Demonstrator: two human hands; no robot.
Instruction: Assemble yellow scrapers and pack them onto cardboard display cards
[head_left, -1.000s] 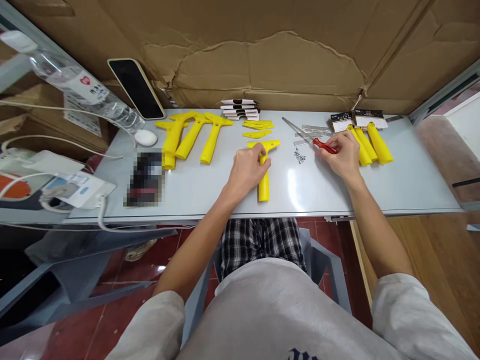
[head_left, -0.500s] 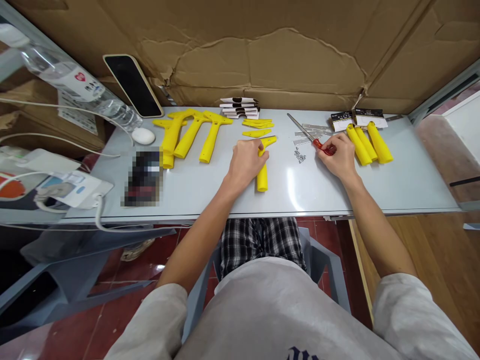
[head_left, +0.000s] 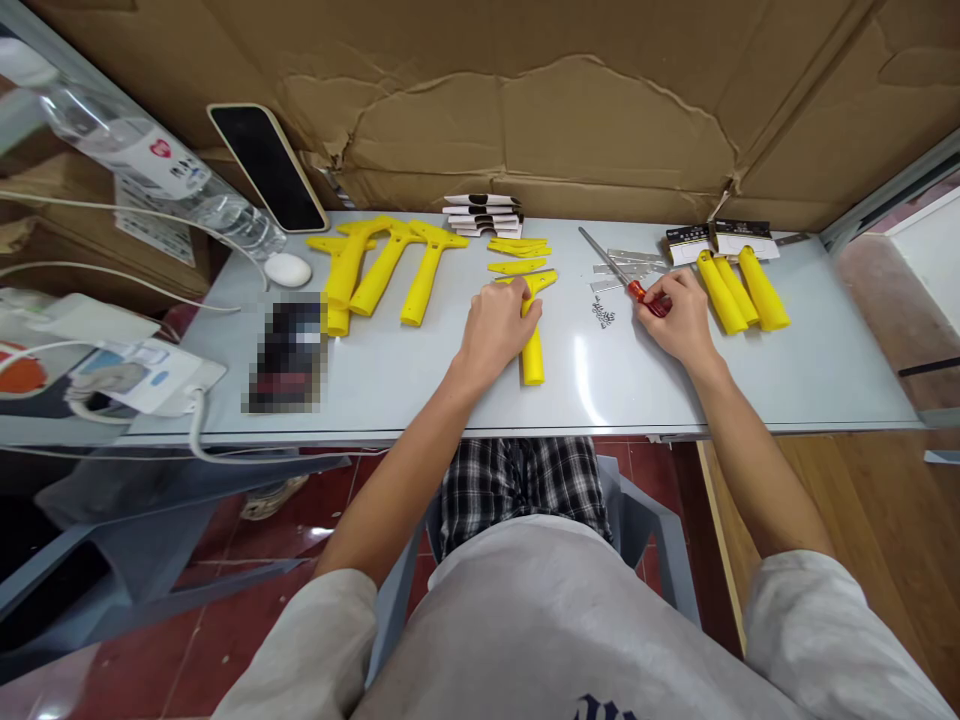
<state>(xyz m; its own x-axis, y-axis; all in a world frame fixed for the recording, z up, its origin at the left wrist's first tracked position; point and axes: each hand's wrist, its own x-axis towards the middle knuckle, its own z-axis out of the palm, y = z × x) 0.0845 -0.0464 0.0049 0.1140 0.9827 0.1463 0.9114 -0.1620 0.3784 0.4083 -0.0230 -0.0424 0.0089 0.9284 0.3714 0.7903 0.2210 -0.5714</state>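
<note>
Left hand (head_left: pixel 492 325) pinches a yellow T-handle (head_left: pixel 532 360) (probably light, stiff), best held by its neck. Right hand (head_left: pixel 682 318) grips a screwdriver (head_left: pixel 637 290).

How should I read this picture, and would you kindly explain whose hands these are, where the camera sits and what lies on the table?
There is no machine here: one seated person works with two bare hands, and the camera is worn on that person's head, looking forward and down.

The left hand grips a yellow T-shaped piece near its top. The right hand holds a red-handled screwdriver, its shaft pointing away from the person.

Between the hands on the table lies a pile of what look like small screws, with clear or metallic strips behind it. More yellow T-shaped pieces lie to the left, thin yellow strips behind the left hand, and yellow tubes to the right.
</note>
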